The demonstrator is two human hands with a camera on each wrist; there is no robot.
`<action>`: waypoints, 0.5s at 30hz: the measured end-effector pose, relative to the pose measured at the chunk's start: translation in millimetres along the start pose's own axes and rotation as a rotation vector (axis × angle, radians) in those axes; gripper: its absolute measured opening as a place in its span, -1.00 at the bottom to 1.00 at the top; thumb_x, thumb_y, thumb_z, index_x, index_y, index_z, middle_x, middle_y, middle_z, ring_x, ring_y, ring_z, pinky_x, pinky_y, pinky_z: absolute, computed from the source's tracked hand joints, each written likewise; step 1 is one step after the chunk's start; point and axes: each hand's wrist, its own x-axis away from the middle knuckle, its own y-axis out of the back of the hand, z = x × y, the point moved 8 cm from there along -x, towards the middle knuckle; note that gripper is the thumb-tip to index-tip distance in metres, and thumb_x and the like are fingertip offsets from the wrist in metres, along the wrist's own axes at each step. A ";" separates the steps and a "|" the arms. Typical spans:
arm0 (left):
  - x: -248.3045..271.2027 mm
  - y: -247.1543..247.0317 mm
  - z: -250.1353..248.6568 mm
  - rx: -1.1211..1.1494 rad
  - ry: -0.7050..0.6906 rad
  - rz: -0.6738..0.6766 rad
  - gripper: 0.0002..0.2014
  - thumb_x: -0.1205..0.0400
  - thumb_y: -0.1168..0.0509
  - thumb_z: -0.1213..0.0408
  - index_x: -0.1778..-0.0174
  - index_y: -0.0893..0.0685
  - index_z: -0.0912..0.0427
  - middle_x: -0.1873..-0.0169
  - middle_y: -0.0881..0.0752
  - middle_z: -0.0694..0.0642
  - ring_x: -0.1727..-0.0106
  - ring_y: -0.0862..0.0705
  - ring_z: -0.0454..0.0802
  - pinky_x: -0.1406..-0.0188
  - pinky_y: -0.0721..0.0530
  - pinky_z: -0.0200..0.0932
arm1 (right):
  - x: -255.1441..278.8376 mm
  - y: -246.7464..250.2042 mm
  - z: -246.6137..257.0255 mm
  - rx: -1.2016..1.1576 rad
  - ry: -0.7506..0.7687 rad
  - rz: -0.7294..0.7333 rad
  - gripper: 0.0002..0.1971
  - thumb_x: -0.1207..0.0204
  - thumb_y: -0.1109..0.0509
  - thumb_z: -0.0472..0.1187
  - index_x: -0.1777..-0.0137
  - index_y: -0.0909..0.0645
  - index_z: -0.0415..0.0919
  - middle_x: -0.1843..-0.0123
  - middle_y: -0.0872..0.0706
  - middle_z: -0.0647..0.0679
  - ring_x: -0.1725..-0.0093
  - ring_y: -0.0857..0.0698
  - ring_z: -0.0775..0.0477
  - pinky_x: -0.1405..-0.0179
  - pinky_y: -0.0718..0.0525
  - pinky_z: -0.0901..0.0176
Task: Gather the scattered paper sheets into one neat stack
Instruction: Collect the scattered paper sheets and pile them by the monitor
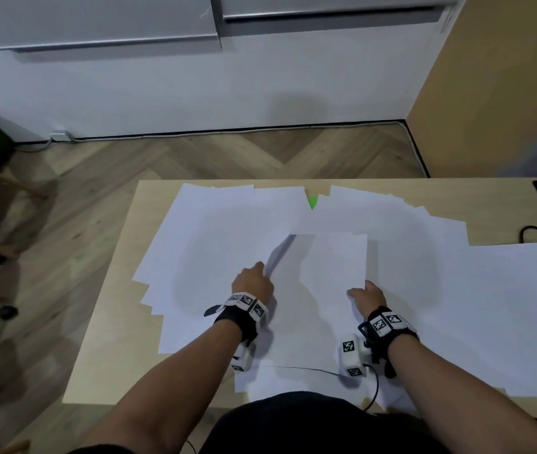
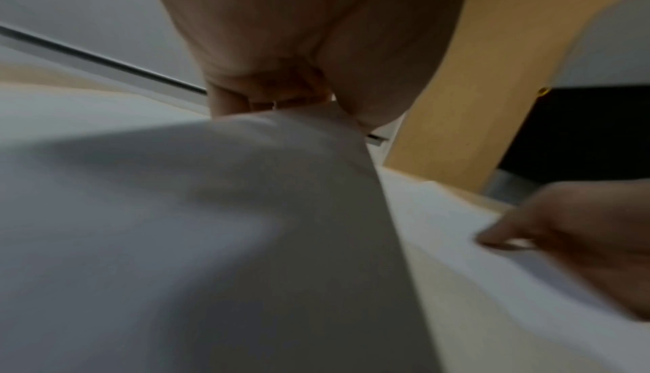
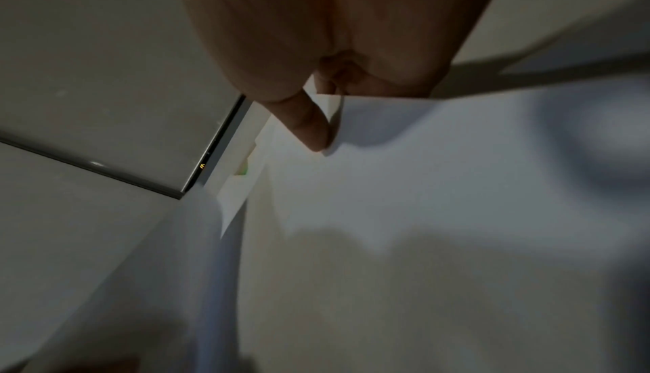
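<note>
Paper sheets (image 1: 342,276) are spread, overlapping, across the light wooden table (image 1: 106,339); they lie too layered to be counted. One sheet (image 1: 336,267) near the middle is pinched at its 6 o'clock corners by two hands. Its lifted left edge is gripped by the curled fingers of the left hand (image 1: 252,283). Its right corner is pinched between thumb and fingers of the right hand (image 1: 367,296). A green scrap (image 1: 312,201) is seen at 12 o'clock.

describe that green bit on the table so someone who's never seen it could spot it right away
Start at the wooden table, covered in overlapping white paper sheets. Follow its far edge to the middle, where two sheets leave a notch. The green scrap peeks out there as a small triangle, the only coloured thing among the white paper.
</note>
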 end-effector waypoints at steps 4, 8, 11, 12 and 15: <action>12.2 -20.3 -40.1 0.127 -0.097 0.061 -0.62 -0.69 -0.16 -0.03 -0.29 -0.65 0.09 -0.16 -0.75 0.20 -0.14 -0.71 0.20 -0.04 -0.63 -0.06 | 1.8 -24.4 7.0 -0.140 0.008 0.041 -0.87 -0.51 -0.30 -0.22 0.25 -0.45 -0.21 0.23 -0.56 -0.12 0.14 -0.50 -0.13 0.14 -0.45 0.11; 19.1 -54.1 -64.5 0.434 -0.133 0.355 -0.21 -0.57 0.03 -0.49 -0.41 -0.62 0.05 -0.36 -0.68 0.13 -0.36 -0.63 0.16 -0.40 -0.52 0.00 | -8.2 -45.1 2.7 -0.234 -0.037 0.103 -0.21 -0.37 -0.25 0.49 -0.36 -0.59 -0.13 -0.32 -0.65 -0.07 -0.29 -0.65 -0.22 -0.39 -0.57 -0.19; 15.2 -47.0 -55.2 0.602 -0.140 0.293 -0.29 -0.60 0.02 -0.42 -0.30 -0.69 0.05 -0.23 -0.75 0.12 -0.23 -0.71 0.14 -0.32 -0.61 0.01 | -30.7 -57.5 -15.5 -0.219 -0.028 0.125 0.14 0.01 -0.49 0.61 -0.52 -0.43 -0.03 -0.44 -0.56 0.07 -0.36 -0.64 -0.13 -0.37 -0.61 -0.19; 9.9 -39.9 -45.0 0.595 -0.151 0.209 -0.44 -0.68 -0.06 -0.27 -0.26 -0.71 0.08 -0.19 -0.77 0.11 -0.23 -0.71 0.12 -0.27 -0.60 -0.09 | -22.3 -60.1 -9.5 -0.198 -0.011 0.136 0.20 0.11 -0.60 0.56 -0.53 -0.40 -0.04 -0.48 -0.57 0.05 -0.35 -0.66 -0.09 -0.35 -0.64 -0.15; -8.3 -16.3 18.4 0.453 0.048 -0.110 -0.67 -0.66 -0.28 0.02 -0.27 -0.67 0.08 -0.26 -0.68 0.14 -0.34 -0.59 0.13 -0.21 -0.57 -0.11 | 13.8 -65.0 20.9 -0.063 0.028 0.149 0.18 -0.08 -0.75 0.23 -0.64 -0.25 -0.17 -0.57 -0.46 -0.05 -0.51 -0.51 -0.12 -0.49 -0.47 0.02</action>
